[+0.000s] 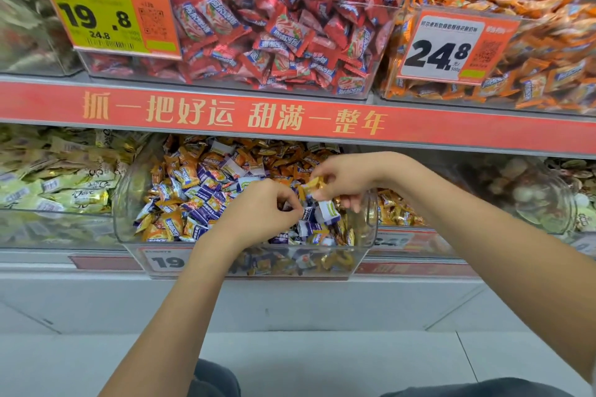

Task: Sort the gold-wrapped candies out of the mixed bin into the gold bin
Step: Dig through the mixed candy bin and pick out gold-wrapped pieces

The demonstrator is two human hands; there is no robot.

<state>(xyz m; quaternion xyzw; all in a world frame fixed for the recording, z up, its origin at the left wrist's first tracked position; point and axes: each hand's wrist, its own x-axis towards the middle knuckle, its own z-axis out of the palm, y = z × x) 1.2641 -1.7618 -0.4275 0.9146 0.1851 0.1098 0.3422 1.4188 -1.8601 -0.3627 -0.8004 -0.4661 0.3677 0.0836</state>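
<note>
The mixed bin (125,203) is a clear tub on the lower shelf, full of orange, purple and white wrapped candies. My right hand (345,180) hovers over its right side and pinches a gold-wrapped candy (311,185) between thumb and fingertips. My left hand (258,213) is low in the middle of the pile with its fingers curled down among purple and white candies (329,211). What its fingertips hold is hidden. A bin of gold-brown wrapped candies (396,211) sits just right of the mixed bin, partly behind my right forearm.
A bin of pale green and gold wrappers (58,184) stands at the left, and one of round pale sweets (529,193) at the far right. A red shelf strip (290,116) overhangs the lower bins. Red (258,26) and orange (532,51) candy bins sit above.
</note>
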